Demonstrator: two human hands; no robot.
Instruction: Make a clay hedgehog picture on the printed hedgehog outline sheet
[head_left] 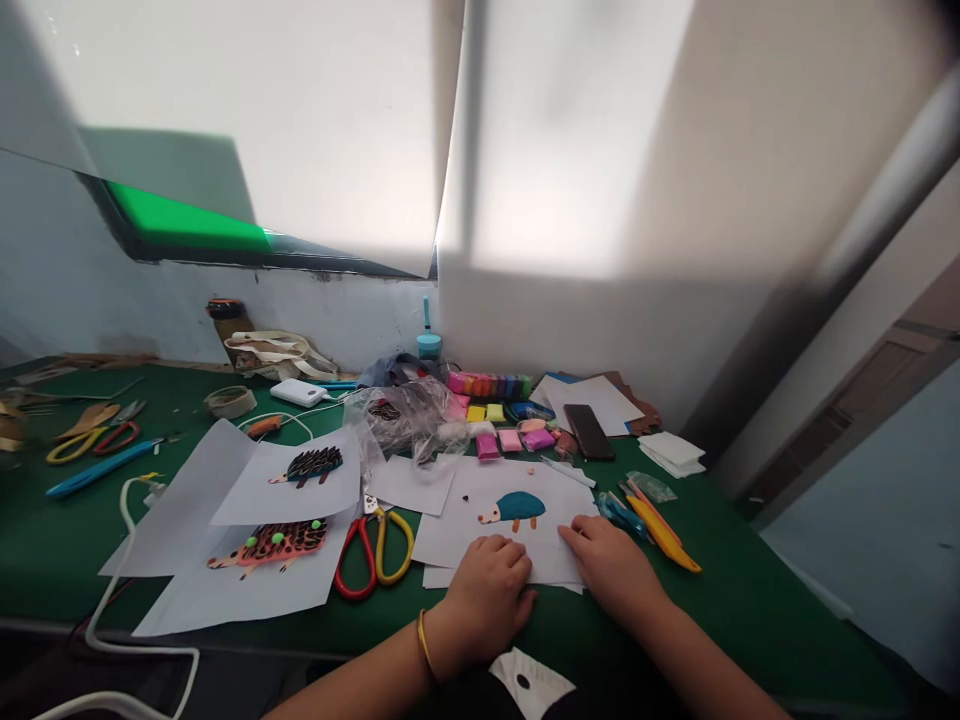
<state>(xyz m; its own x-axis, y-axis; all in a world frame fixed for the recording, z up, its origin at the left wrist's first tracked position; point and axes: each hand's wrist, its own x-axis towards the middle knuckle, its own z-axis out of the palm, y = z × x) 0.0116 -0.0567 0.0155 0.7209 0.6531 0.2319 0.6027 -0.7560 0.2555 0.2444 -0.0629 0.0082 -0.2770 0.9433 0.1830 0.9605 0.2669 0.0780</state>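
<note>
A green-covered counter (750, 600) runs across the view. At far left lie scissors with one yellow and one red handle (97, 442), and below them a long blue plastic tool (105, 468). A white cable (124, 510) loops beside overlapping white paper sheets (180, 510). These bear two hedgehog figures: a black-spined one (319, 466) and, lower, a pinkish-red one with bright green balls (277, 552). Next, large scissors with red and yellow loop handles (375, 555) lie just left of the working sheet, their upper part close to a smaller blank paper (416, 482). A crumpled clear plastic bag (397, 412) crowds the space above.

The left hand (491, 585), gold bangle (424, 645) at the wrist, covers part of the working white sheet's (442, 540) lower edge; its fingers are loosely curled, and I cannot tell whether they hold anything. Just above, mid-sheet, is a blue-bodied hedgehog figure with pale face and orange-brown legs (517, 507). Small pink and yellow packets (487, 446) line the sheet's top, with a black phone (589, 432) to their right. The right hand (611, 565) rests at the sheet's right edge, fingers loosely open. Beyond it lies a yellow plastic tool (667, 538).
</note>
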